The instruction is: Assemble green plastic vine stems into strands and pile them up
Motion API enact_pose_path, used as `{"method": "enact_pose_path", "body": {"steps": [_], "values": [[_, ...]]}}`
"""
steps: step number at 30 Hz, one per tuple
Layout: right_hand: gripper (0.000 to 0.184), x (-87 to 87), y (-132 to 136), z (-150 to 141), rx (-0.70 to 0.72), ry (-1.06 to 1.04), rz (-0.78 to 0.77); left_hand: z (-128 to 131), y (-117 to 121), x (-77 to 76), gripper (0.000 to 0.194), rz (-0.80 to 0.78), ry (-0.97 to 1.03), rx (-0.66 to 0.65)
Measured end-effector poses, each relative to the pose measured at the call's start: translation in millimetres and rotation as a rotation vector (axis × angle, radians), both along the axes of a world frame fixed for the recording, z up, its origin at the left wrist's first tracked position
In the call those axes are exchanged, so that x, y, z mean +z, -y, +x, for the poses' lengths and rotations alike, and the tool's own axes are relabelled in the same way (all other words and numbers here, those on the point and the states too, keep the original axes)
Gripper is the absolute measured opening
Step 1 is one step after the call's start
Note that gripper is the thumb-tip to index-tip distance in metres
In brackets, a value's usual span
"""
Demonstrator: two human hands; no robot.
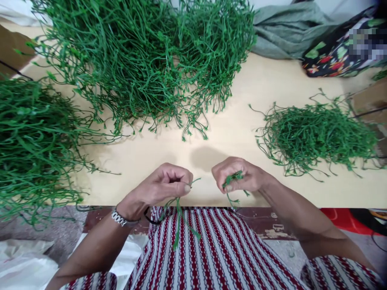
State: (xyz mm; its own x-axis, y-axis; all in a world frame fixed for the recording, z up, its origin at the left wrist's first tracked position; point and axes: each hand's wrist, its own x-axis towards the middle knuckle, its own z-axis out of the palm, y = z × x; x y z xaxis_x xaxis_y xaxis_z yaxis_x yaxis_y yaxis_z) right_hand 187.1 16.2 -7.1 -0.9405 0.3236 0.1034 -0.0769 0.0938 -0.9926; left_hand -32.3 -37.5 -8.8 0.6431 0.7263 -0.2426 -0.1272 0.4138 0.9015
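Over the table's front edge, my left hand (163, 185) is closed in a pinch on several green plant stems (178, 221), plastic-looking, which hang down in front of the striped clothing. One thin stem end sticks out past the thumb tip. To its right, my right hand (238, 171) is curled closed around a small bunch of green stems (234, 177). Their tips show between thumb and fingers, and a few ends dangle below. A gap separates the two hands. The fingers hide the middles of both bunches.
A large heap of green stems (130, 60) covers the back of the table (157, 157). Another heap (33, 145) lies at the left, and a smaller pile (314, 135) at the right. Grey-green cloth (290, 30) and flowered black fabric (329, 60) lie at the back right.
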Motion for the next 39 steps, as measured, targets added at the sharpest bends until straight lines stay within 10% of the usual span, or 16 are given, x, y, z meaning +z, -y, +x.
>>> {"method": "enact_pose_path", "body": {"steps": [7,14,29,39], "values": [[0.019,-6.1,6.7,2.1,-0.263,-0.036,-0.407,9.3,-5.3,1.1,0.021,0.113,-0.087,0.307],[0.026,-14.0,18.8,-21.9,-0.493,0.117,-0.498,19.8,-1.4,0.6,0.012,0.120,-0.209,0.425],[0.027,-25.0,30.0,-37.6,-0.638,0.080,-0.293,28.1,5.4,-1.0,0.013,0.066,-0.165,0.556],[0.021,-22.4,31.5,-31.0,-0.597,0.137,0.181,25.7,7.8,-2.9,0.015,0.215,-0.330,0.408]]}}
